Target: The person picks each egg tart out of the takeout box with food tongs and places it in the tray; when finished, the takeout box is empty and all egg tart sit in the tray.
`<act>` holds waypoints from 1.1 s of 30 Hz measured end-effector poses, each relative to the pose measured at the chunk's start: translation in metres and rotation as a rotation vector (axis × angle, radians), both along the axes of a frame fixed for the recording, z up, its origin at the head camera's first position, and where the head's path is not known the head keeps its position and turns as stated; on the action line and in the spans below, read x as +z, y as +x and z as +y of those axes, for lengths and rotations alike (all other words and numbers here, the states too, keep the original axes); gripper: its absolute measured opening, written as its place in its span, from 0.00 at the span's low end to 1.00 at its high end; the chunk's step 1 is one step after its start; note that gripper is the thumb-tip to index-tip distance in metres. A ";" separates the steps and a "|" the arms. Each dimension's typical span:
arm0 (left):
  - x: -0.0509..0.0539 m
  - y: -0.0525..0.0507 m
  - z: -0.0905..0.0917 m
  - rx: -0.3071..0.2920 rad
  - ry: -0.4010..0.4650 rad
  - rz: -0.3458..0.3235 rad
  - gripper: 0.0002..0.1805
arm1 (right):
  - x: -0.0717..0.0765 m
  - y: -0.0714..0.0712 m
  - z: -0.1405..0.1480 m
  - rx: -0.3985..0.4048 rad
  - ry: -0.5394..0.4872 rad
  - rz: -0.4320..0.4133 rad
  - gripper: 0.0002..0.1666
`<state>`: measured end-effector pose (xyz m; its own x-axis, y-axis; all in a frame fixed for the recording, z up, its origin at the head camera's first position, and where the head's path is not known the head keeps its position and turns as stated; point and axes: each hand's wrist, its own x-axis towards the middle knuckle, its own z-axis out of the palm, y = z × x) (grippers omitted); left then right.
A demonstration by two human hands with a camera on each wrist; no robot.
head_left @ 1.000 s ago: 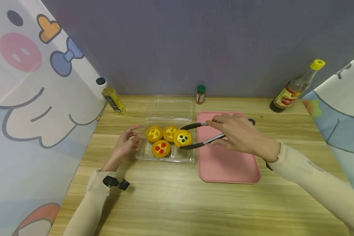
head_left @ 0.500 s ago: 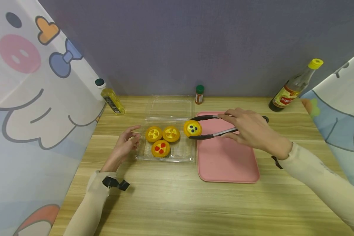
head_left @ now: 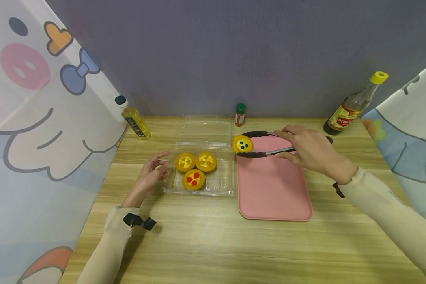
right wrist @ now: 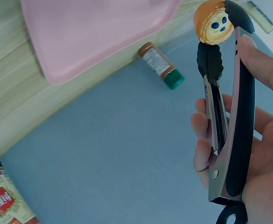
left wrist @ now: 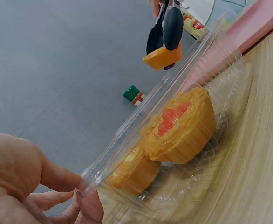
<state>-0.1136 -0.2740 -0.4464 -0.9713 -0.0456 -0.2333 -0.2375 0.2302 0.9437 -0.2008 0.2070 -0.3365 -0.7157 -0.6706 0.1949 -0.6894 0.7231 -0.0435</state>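
Note:
The right hand (head_left: 310,152) grips black-and-silver tongs (head_left: 278,150), whose tips clasp a tart with blue dots (head_left: 242,144) above the left back corner of the pink tray (head_left: 275,193). In the right wrist view the thumb and fingers wrap the tongs (right wrist: 243,116), and the tart (right wrist: 213,22) sits between the tips. The left hand (head_left: 150,173) pinches the left edge of a clear open container (head_left: 220,191); the left wrist view shows thumb and fingers (left wrist: 87,198) at its rim. Inside lie a red-dotted tart (head_left: 193,180) and two yellow-topped tarts (head_left: 185,162).
An oil bottle (head_left: 136,123) stands at the back left, a small green-capped jar (head_left: 240,114) at the back middle. A tall yellow-capped sauce bottle (head_left: 348,110) is at the back right. Behind the wooden table rises a grey wall (head_left: 213,59).
The right hand has moved the tongs and the blue-dotted tart up and to the right, from over the container to the tray's corner. The left hand has stayed at the container's edge.

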 end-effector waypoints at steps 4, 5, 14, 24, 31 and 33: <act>-0.001 0.000 -0.001 -0.001 -0.003 -0.001 0.28 | -0.005 -0.008 0.005 -0.021 0.011 -0.005 0.38; -0.001 0.000 -0.001 -0.001 -0.002 -0.002 0.29 | -0.007 -0.010 0.006 -0.026 0.016 -0.006 0.38; -0.001 -0.001 0.000 0.004 0.002 0.002 0.29 | -0.017 -0.023 0.013 -0.055 0.051 -0.030 0.37; -0.002 -0.001 0.001 0.012 0.010 -0.001 0.28 | -0.034 -0.026 0.013 -0.061 0.047 -0.065 0.38; -0.002 -0.001 0.001 0.015 0.009 -0.004 0.28 | -0.040 -0.028 0.012 -0.077 0.055 -0.076 0.37; -0.001 0.000 0.001 0.013 0.006 -0.003 0.28 | -0.041 -0.029 0.012 -0.077 0.049 -0.076 0.37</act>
